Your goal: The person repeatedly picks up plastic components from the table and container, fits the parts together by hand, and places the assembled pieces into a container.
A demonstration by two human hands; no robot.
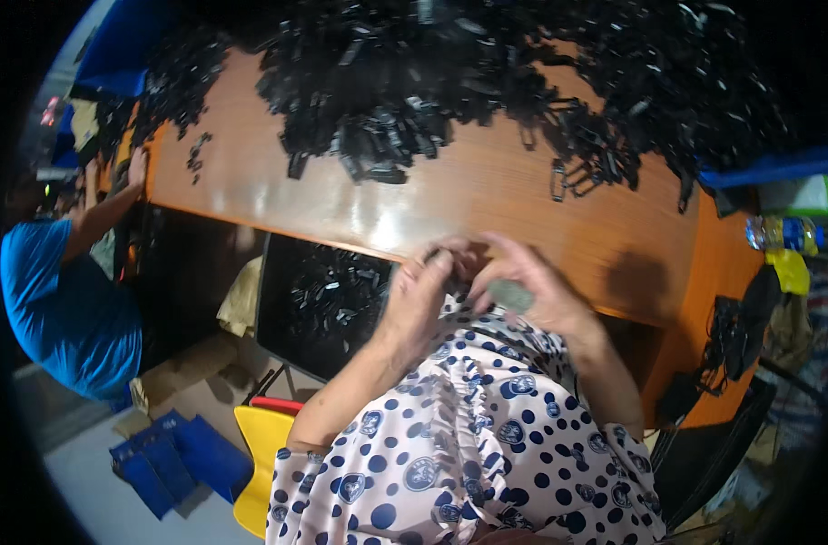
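At the near edge of the table, my two hands meet in front of my dotted top. My left hand is closed, its thumb and fingers pinching a small dark piece whose exact kind is too blurred to tell. Close beside it is my right hand, fingers bent toward the left one. A flat grey-green oval thing shows against the right palm, below the fingers. Whether the right fingertips also touch the dark piece is hidden by blur.
Heaps of small black plastic-looking parts cover the far side of the wooden table. Below its edge, left of me, sits a black tray of similar parts. A person in blue works at left. A yellow chair and bottle flank me.
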